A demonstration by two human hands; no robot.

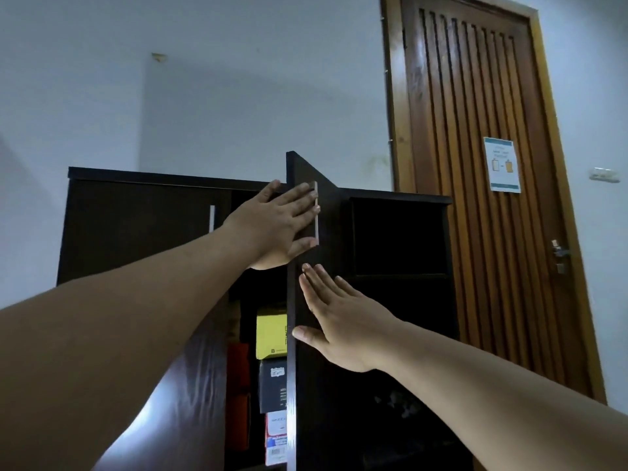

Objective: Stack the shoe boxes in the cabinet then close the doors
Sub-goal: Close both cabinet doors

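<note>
A dark brown cabinet fills the middle of the head view. Its right door stands ajar, seen nearly edge-on. My left hand lies across the door's edge, straight fingers touching the silver handle. My right hand presses flat against the door's outer face lower down. Through the gap I see stacked shoe boxes: a yellow box on top, a dark grey box under it, a white and red box at the bottom. An orange box stands to their left.
The cabinet's left door looks shut, with its own silver handle. An open dark shelf section lies to the right of the ajar door. A slatted wooden room door with a paper notice stands at the right.
</note>
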